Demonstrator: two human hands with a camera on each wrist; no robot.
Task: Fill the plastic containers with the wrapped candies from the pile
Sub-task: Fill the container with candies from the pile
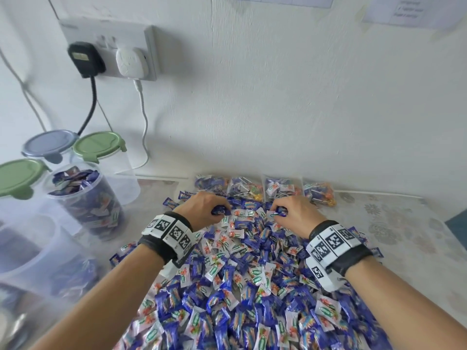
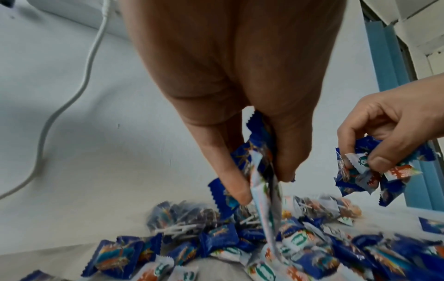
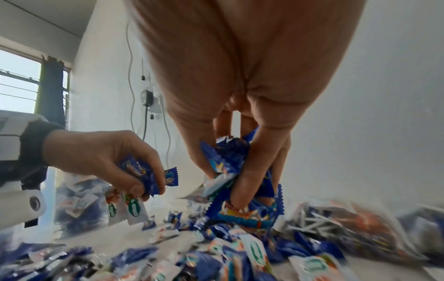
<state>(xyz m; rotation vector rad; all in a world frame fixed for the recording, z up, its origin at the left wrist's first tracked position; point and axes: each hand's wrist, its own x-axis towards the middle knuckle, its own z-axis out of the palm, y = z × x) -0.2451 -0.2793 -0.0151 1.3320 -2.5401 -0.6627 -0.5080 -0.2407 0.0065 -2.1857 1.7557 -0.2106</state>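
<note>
Above pile (image 1: 252,286), left hand (image 1: 202,207), right hand (image 1: 295,210) clutching candies (image 2: 261,171)

1. This looks like a room in a home: a white painted wall (image 1: 278,109) carries a double socket (image 1: 108,49) with two chargers plugged in.
2. A table (image 1: 404,223) with a flower-patterned cover stands against that wall.
3. To the far left, a barred window (image 3: 19,81) with a dark curtain (image 3: 51,91) lets in daylight.
</note>
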